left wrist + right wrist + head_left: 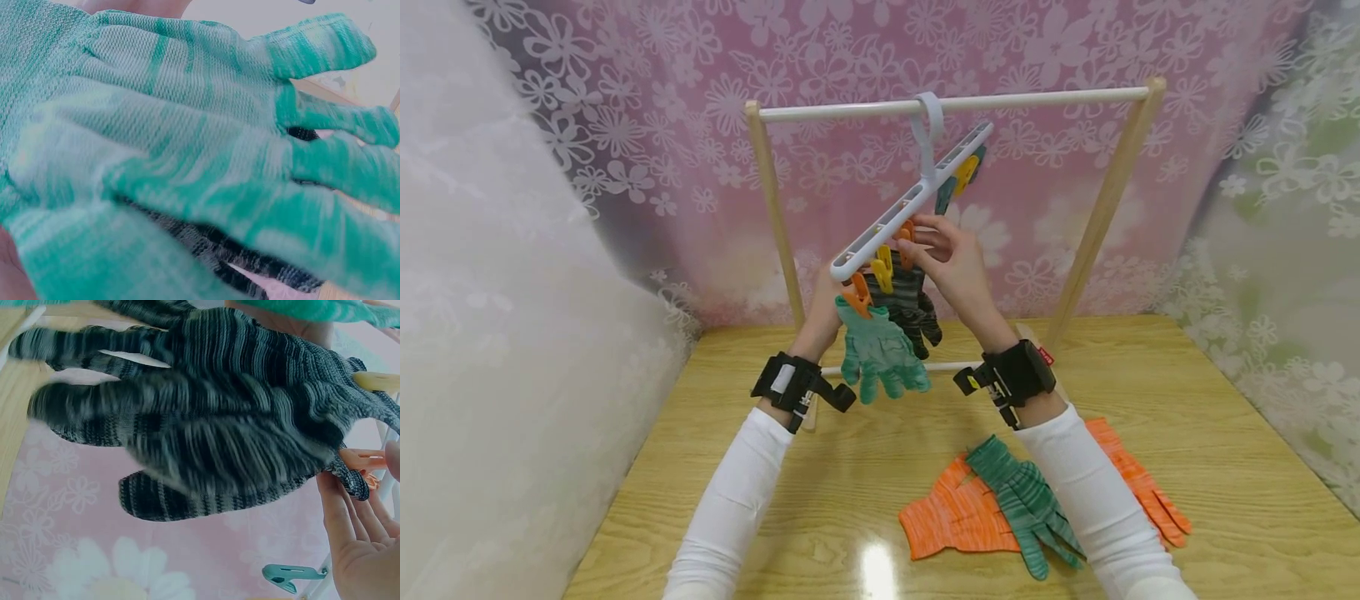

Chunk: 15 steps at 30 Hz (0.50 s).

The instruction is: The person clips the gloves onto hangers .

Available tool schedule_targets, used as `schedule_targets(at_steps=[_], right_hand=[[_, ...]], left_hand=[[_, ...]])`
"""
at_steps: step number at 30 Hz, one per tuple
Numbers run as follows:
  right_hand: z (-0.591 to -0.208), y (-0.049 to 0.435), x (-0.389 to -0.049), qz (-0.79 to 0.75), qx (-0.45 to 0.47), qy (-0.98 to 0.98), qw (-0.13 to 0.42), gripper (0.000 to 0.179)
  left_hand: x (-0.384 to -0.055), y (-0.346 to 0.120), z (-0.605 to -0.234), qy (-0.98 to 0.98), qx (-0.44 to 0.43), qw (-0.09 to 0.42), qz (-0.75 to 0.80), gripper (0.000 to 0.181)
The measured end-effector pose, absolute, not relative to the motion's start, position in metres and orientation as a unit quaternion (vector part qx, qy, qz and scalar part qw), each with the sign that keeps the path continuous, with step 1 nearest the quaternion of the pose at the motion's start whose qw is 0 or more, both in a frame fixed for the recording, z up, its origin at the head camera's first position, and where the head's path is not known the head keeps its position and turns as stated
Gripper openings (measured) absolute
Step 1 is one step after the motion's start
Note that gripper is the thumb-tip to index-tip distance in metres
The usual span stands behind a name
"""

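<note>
A grey-white clip hanger [887, 223] hangs slantwise from the rack's bar. At its near end an orange clothespin [859, 297] holds a light green knit glove [880, 354]. Behind that hangs a black-and-grey striped glove [244, 419], its cuff by a yellow clothespin [882, 270]. My right hand [957, 265] pinches a second orange clothespin [361, 460] at this cuff, between thumb and fingers. My left hand [824, 304] is behind the hanger's near end. Its fingers are hidden by the hanger and the light green glove, which fills the left wrist view.
The wooden rack [1105, 200] stands at the back of the table [737, 500]. Teal and yellow clothespins [966, 175] sit at the hanger's far end. An orange glove [958, 517], a dark green glove [1026, 500] and another orange glove [1138, 479] lie around my right forearm.
</note>
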State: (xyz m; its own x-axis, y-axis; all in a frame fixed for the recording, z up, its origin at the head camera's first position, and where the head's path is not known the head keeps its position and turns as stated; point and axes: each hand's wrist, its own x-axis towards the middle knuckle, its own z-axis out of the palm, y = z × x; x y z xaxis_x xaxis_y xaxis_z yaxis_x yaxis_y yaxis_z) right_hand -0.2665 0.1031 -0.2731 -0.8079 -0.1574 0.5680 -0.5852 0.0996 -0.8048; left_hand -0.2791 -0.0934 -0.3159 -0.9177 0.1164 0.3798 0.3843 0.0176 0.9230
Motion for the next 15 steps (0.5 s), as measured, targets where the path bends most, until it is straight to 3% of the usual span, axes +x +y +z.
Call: schedule_targets(at_steps=[9,15], right_hand=[[-0.287,0.108,-0.266,0.618,0.248,-0.731,0.151,0.041],[-0.299,0.112,-0.266,0.629,0.244,-0.726,0.129,0.042]], left_hand=[[-0.277,-0.113,-0.327,-0.714,-0.152,0.096,-0.676,0.043],[-0.273,-0.133,-0.332,-0.703,-0.13,0.123,-0.688,0.04]])
